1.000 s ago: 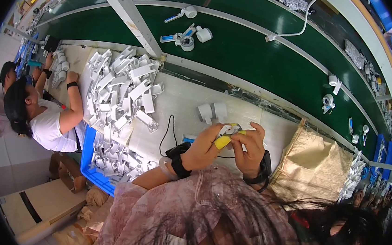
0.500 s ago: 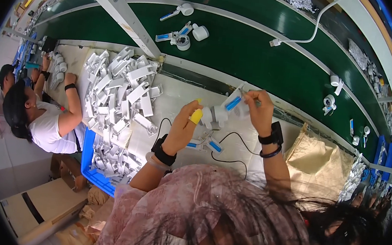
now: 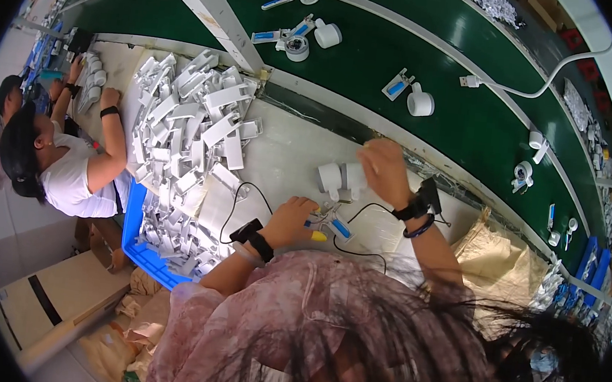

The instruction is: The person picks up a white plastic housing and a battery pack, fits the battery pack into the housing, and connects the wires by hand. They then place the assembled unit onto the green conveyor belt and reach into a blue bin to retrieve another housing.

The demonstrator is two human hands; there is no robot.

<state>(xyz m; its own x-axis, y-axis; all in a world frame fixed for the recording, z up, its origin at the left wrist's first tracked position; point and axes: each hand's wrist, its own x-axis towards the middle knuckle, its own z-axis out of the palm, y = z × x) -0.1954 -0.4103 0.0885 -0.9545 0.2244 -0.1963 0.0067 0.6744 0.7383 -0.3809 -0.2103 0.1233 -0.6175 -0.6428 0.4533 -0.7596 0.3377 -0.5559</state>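
Observation:
My left hand (image 3: 290, 222), with yellow covers on its fingertips, closes around a white handle piece with a blue strip (image 3: 309, 224). Thin wires join this piece to a similar blue-striped piece (image 3: 340, 228) beside it on the bench. Farther off, my right hand (image 3: 386, 172) has its fingers bent down next to a row of white round-headed parts (image 3: 342, 177); the fingertips are hidden, so a hold cannot be made out. Just beyond the right hand, a white round head (image 3: 421, 101) and a blue-striped handle (image 3: 398, 85) lie on the green belt.
White plastic covers (image 3: 196, 119) are heaped at the left, above a blue bin (image 3: 160, 271). Brown paper (image 3: 496, 262) lies at the right. More assemblies (image 3: 295, 44) sit on the belt. A white cable (image 3: 548, 85) hangs over it. At the far left a co-worker (image 3: 77, 182) handles white parts.
The round head and blue-striped handle from my right hand now lie on the belt. My right hand has come back toward the white parts; my left hand has moved down to the wired pieces.

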